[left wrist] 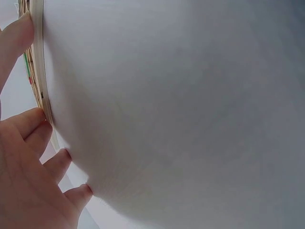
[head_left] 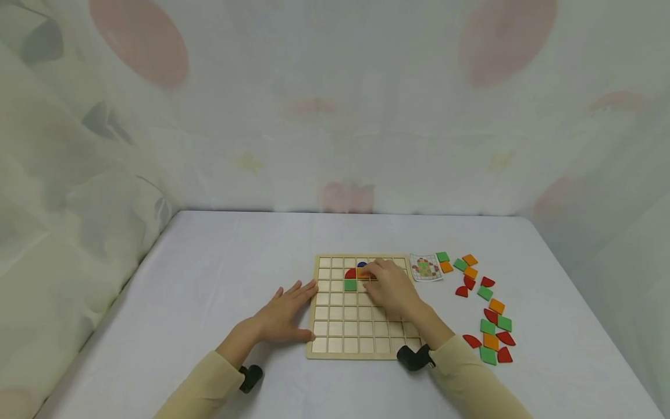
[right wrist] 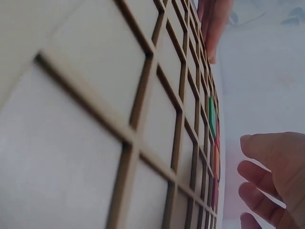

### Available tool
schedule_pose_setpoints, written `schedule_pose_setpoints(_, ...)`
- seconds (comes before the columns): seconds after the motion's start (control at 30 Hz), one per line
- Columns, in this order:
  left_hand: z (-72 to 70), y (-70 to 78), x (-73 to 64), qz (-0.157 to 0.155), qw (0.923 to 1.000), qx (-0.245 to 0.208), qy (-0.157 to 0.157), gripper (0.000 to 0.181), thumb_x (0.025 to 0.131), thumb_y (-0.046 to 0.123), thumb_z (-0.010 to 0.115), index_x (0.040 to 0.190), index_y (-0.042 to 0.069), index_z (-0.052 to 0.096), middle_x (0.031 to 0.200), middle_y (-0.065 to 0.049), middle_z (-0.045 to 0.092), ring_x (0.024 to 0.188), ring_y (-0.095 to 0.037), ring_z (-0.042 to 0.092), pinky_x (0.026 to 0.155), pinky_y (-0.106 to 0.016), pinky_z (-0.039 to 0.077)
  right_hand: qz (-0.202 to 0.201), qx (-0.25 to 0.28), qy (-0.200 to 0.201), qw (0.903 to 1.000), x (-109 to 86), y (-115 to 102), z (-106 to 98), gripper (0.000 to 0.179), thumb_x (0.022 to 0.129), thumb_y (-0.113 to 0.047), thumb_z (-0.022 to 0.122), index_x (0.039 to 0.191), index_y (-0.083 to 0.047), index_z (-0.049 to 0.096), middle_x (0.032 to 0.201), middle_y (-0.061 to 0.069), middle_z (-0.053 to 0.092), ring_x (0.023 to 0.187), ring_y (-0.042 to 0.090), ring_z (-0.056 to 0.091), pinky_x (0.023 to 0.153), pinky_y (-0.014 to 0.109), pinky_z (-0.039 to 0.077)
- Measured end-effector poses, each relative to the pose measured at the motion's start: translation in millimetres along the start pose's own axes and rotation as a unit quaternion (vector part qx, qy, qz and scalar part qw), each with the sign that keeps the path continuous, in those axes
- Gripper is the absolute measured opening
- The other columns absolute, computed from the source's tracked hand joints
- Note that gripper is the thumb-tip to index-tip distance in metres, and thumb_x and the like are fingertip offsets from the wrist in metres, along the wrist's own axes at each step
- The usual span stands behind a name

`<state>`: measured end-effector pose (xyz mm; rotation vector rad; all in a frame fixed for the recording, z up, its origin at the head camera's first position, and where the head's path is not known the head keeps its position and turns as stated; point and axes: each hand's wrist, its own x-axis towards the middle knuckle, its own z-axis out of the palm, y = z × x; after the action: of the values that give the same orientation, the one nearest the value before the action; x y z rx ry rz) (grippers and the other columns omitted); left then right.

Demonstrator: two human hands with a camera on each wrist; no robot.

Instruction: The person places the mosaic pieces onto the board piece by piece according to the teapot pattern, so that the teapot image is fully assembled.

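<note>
Printed fabric [head_left: 324, 70] hanging behind white-covered table [head_left: 235, 256]

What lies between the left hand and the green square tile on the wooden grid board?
The head view shows only a bare stretch of the pale wooden grid board between the left hand and the green square tile.

We see a pale fabric backdrop [head_left: 314, 70] across the top of the frame, with faded pink ovals [head_left: 508, 41] at upper left and upper right; a side curtain [head_left: 68, 203] with grey shapes [head_left: 44, 41] fills the left; below, we see a white desk [head_left: 235, 250] in soft light.
</note>
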<state>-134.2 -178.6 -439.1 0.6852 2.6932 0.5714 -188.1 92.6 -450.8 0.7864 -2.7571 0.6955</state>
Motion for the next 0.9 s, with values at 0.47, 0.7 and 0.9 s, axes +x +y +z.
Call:
schedule_pose_setpoints(0.47,0.6,-4.2,-0.9,0.006,1.0000,-0.001,0.005,0.092,0.073,0.040,0.074,0.146,0.009,0.027,0.153,-0.004,0.020,0.140,-0.034,0.016,0.106,-0.064,0.011,0.073,0.054,0.010,0.9958,-9.2,44.0,-30.7,0.020,0.082,-0.014,0.068,0.102,-0.009,0.066,0.096,0.003,0.062,0.084,0.019,0.055,0.071,0.033,0.049)
schedule_pose_setpoints(0.7,0.7,-4.7,-0.7,0.003,1.0000,0.000,0.005,0.092,0.073,0.041,0.074,0.146,0.011,0.026,0.153,-0.003,0.020,0.140,-0.033,0.015,0.106,-0.063,0.011,0.090,0.068,0.030,0.9931,-14.0,73.2,-44.7,0.022,0.083,-0.012,0.066,0.105,-0.005,0.065,0.097,0.009,0.062,0.086,0.026,0.058,0.072,0.040,0.050)
schedule_pose_setpoints(0.9,1.1,-5.2,0.5,0.004,1.0000,-0.002,0.004,0.092,0.073,0.040,0.074,0.146,0.011,0.026,0.153,-0.003,0.020,0.140,-0.033,0.015,0.106,-0.064,0.011,0.102,0.059,0.029,0.9926,-18.0,97.6,-57.4,0.024,0.084,-0.010,0.065,0.107,-0.003,0.064,0.099,0.013,0.062,0.086,0.028,0.058,0.068,0.040,0.049)
